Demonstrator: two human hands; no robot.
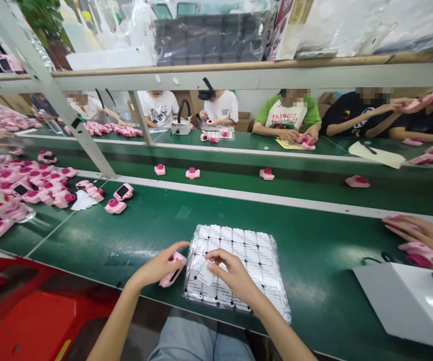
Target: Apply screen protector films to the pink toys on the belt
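Note:
My left hand (159,265) is closed round a pink toy camera (171,273), whose dark screen partly shows, at the left edge of a plastic-covered pack. That pack (265,265) lies flat on the green bench and shows rows of white printed rectangles with small black marks. Over its left part, my right hand (226,271) pinches a small white piece (205,273) between thumb and fingers. Two more pink cameras, one (123,191) with its screen up and one (115,206) with its lens up, lie farther left.
A heap of pink cameras (31,180) covers the bench's left. Single cameras (192,173) sit on the green strip beyond a metal rail. At right are a grey-white box (408,301) and another person's hand (427,233). Several people sit opposite; a red stool (46,321) stands lower left.

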